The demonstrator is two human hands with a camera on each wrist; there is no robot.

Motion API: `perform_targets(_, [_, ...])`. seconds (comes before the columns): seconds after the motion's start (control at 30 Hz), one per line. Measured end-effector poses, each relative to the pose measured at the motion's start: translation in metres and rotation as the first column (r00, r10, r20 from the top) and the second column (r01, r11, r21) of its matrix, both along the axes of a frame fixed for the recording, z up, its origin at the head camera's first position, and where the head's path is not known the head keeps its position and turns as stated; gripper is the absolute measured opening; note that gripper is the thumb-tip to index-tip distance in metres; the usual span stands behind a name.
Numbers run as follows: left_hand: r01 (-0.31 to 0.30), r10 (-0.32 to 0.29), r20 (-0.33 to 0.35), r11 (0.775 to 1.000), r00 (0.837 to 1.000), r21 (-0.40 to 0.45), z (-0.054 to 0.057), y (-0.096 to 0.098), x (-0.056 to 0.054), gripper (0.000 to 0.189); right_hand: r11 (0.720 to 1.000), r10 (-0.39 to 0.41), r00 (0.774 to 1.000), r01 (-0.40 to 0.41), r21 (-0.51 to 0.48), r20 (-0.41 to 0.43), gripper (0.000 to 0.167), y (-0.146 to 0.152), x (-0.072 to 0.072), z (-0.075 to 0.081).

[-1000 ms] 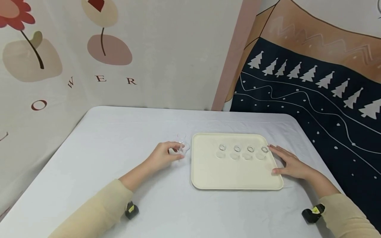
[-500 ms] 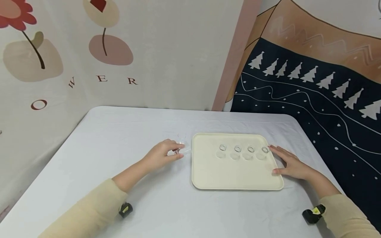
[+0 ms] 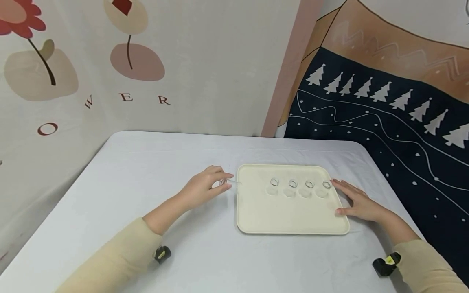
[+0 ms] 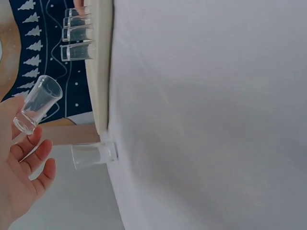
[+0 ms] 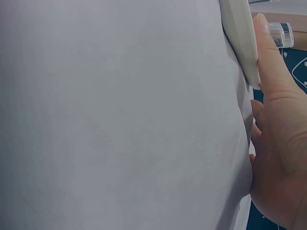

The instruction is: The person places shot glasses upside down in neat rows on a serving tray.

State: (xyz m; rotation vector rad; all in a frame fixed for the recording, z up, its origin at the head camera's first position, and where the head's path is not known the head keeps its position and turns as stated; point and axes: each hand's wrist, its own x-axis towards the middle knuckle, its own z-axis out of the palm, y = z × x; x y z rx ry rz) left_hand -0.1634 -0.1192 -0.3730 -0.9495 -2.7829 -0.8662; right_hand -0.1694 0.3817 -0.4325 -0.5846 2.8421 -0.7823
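Note:
My left hand (image 3: pixel 205 185) holds a clear shot glass (image 4: pixel 41 101) near its base, just off the left edge of the cream tray (image 3: pixel 286 219). In the left wrist view this glass is tilted, its mouth toward the tray, while the last fingers curl loosely below it. Another clear glass (image 4: pixel 91 155) stands upright on the table past that hand. On the tray, several clear shot glasses (image 3: pixel 292 188) stand in a row. My right hand (image 3: pixel 360 203) rests against the tray's right side, thumb on the rim and fingertips beside the rightmost glass (image 3: pixel 324 189).
A white cloth covers the table (image 3: pixel 183 150). Behind it hang a pale curtain (image 3: pixel 205 81) with flower prints and a dark cloth (image 3: pixel 366 106) with white trees. Each sleeve has a black wrist camera (image 3: pixel 162 254) below it.
The left hand has moved slightly up and to the right, toward the tray, with the shot glass, which has tipped toward the tray. The right hand and the glasses on the tray have stayed put.

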Motion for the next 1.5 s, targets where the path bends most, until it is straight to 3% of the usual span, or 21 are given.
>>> perform_targets(0.13, [-0.02,0.021,-0.019,0.998,1.0,0.062,0.002,0.011,-0.004,0.035,1.0,-0.009,1.0,0.009,0.005,0.005,0.095,0.001,0.001,-0.001])
perform_targets(0.3, [-0.021,0.029,-0.045,0.984,0.999,0.179,-0.003,0.028,-0.01,0.036,1.0,-0.015,1.0,0.015,0.01,0.01,0.095,0.002,0.001,-0.002])
perform_targets(0.63, [-0.087,0.073,0.048,0.904,0.996,0.419,-0.021,0.058,-0.02,0.038,1.0,-0.005,1.0,0.005,0.012,0.014,0.096,0.001,-0.001,0.0])
perform_targets(0.87, [-0.128,0.094,0.099,0.893,0.991,0.43,-0.029,0.077,-0.023,0.033,1.0,0.003,1.0,-0.003,0.007,0.007,0.096,0.002,-0.002,0.0])
perform_targets(1.2, [-0.102,0.059,0.109,0.887,0.992,0.45,-0.04,0.093,-0.028,0.031,1.0,0.007,1.0,-0.007,0.003,0.004,0.095,0.002,-0.002,-0.001])
perform_targets(1.5, [-0.122,0.072,0.136,0.908,0.988,0.401,-0.043,0.099,-0.028,0.031,1.0,0.019,1.0,-0.019,-0.001,-0.01,0.096,0.0,0.001,0.002])
